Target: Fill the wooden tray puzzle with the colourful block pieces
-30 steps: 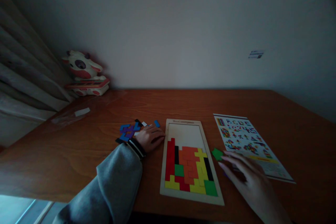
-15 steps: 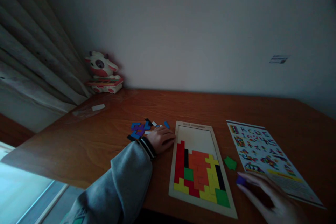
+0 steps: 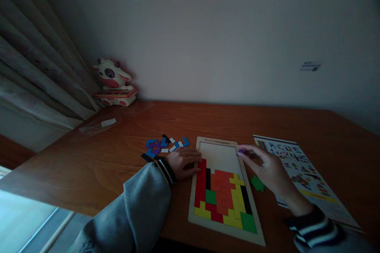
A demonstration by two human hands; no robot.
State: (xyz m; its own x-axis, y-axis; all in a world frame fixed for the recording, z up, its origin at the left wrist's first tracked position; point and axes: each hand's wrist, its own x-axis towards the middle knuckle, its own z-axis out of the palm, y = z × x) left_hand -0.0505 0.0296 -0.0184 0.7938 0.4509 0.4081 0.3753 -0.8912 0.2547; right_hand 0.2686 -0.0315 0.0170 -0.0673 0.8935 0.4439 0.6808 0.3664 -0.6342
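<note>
A wooden puzzle board (image 3: 227,228) lies on the table, its lower part filled with red, black, orange, yellow and green block pieces; its upper part shows bare base. My left hand (image 3: 184,163) rests with fingers stretched out, their tips on the board's left edge. At the board's upper right edge, my right hand (image 3: 267,168) pinches a small purple puzzle piece (image 3: 241,151), mostly hidden by the fingertips. A green puzzle piece (image 3: 257,183) lies on the table below that hand.
Loose blue, purple, black and white pieces (image 3: 157,149) lie left of the board. A printed pattern sheet (image 3: 308,174) is partly under my right forearm. A cow-shaped toy keyboard (image 3: 115,83) stands at the back left, near a clear plastic bag (image 3: 97,126).
My right hand has moved up and left with the purple piece, from beside the sheet's lower end to the board's upper right edge. The left hand has slid slightly onto the board's edge.
</note>
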